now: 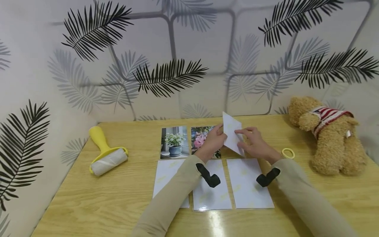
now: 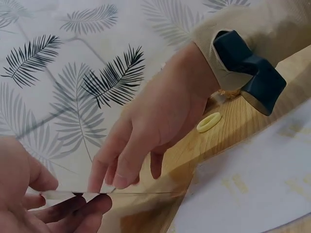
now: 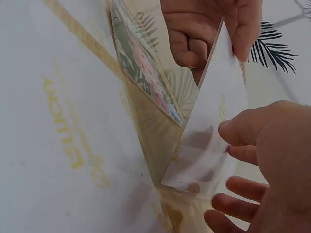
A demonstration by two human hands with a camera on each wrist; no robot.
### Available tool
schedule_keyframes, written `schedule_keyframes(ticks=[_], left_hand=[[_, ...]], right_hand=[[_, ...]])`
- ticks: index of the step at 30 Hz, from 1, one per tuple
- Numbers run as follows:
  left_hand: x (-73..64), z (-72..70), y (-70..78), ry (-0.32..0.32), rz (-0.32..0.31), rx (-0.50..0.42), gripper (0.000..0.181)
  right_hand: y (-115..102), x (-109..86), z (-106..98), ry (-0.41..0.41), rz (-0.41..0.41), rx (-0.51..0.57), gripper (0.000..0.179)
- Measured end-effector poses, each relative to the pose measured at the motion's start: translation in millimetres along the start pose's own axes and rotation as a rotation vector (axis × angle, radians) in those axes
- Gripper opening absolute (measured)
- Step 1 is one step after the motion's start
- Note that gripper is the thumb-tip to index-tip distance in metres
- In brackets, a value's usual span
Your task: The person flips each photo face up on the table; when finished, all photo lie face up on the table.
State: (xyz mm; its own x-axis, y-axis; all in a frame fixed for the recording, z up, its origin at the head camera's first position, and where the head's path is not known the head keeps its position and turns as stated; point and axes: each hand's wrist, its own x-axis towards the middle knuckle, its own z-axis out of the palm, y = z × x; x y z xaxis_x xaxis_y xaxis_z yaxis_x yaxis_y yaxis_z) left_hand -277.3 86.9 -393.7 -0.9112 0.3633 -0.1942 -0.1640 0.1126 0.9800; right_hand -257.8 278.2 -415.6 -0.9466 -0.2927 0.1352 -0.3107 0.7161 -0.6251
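My left hand (image 1: 211, 142) pinches a photo print (image 1: 231, 130) at its left edge, thumb on the white back and fingers behind. The print stands tilted above the table. Fingertips of my right hand (image 1: 257, 144) touch the white back; in the right wrist view its thumb and forefinger lie near the print's edge (image 3: 206, 126), the other fingers loosely bent. The print's picture side is hidden. Beside it lie a potted-plant photo (image 1: 174, 143) and a pink-flower photo (image 1: 199, 140), the latter partly covered by my left hand.
Three white sheets lie face down in front: left (image 1: 167, 174), middle (image 1: 211, 197), right (image 1: 251, 191). A yellow-handled lint roller (image 1: 109, 159) lies left. A yellow ring (image 1: 288, 153) and a teddy bear (image 1: 331, 141) are to the right. A patterned wall (image 1: 201, 92) stands behind.
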Motion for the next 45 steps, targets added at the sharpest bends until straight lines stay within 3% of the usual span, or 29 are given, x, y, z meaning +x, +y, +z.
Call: schedule_keyframes(ticks=[6, 9, 13, 17, 32, 38, 41, 45], left_hand=[[-0.1, 3.3, -0.7, -0.084, 0.022, 0.066, 0.054], [1.8, 4.7, -1.4, -0.132, 0.049, 0.029, 0.052], [3.9, 5.4, -4.8, -0.155, 0.077, 0.015, 0.050], [5.9, 7.2, -10.3, -0.173, 0.090, 0.080, 0.052], [7.7, 16.1, -10.7, -0.180, 0.106, 0.364, 0.053], [11.1, 17.4, -14.8, -0.205, 0.114, 0.378, 0.053], [12.4, 17.1, -16.7, -0.237, 0.121, 0.389, 0.053], [14.0, 17.0, -18.7, -0.277, 0.190, 0.464, 0.051]], right_hand=[[-3, 0.5, -1, -0.095, 0.073, 0.098, 0.053], [-5, 1.3, -4, -0.110, 0.109, 0.170, 0.060], [-11, 1.7, -10, -0.144, 0.142, 0.306, 0.068], [-13, 0.6, -17, -0.172, 0.135, 0.368, 0.071], [-11, -2.6, -27, -0.237, 0.137, 0.435, 0.074], [-10, -7.8, -37, -0.210, 0.123, 0.495, 0.074], [-7, -9.7, -45, -0.183, 0.105, 0.458, 0.073], [-3, -10.6, -55, -0.165, 0.085, 0.335, 0.069]])
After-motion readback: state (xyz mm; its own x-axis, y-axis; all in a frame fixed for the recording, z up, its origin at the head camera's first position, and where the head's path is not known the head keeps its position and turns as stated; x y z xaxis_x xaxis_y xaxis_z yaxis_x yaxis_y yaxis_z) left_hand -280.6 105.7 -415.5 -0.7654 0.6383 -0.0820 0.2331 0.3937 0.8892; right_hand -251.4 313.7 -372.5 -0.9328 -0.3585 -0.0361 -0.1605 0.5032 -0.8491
